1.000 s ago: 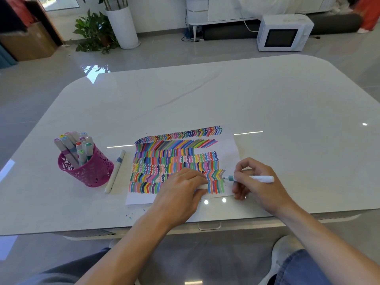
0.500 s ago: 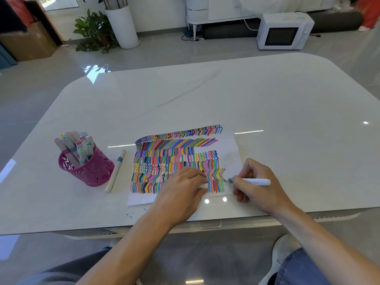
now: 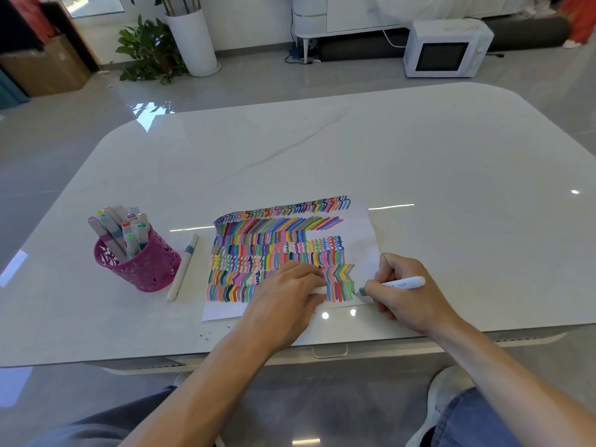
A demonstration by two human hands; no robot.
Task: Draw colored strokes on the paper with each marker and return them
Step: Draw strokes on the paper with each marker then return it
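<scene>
1. Marker (image 3: 400, 283), white-barrelled with a teal tip, lies almost level in the right hand (image 3: 411, 296). Its tip touches the paper (image 3: 358, 240) at the right end of the lowest row of strokes.
2. It looks light and stiff, a smooth plastic barrel that may slip a little in the fingers. Low on the barrel near the tip seems the best hold for drawing, and mid-barrel for carrying it back. The felt tip is the soft part and will stain whatever it brushes.
3. The right hand is clamped on the marker, thumb and fingers curled round the front of the barrel. Its heel is down near the front edge of the worktop (image 3: 322, 150), and the forearm comes in from the lower right.
4. The left hand (image 3: 283, 301) lies palm down on the lower middle of the paper, pinning the sheet, with its fingers bent. A short white piece shows at the fingertips, perhaps the cap. Whether it is pinched cannot be told.
5. A pink cup (image 3: 151, 272) stands left of the paper with more markers (image 3: 121, 230) upright in it. One spare marker (image 3: 182, 269) lies flat between cup and paper.
</scene>
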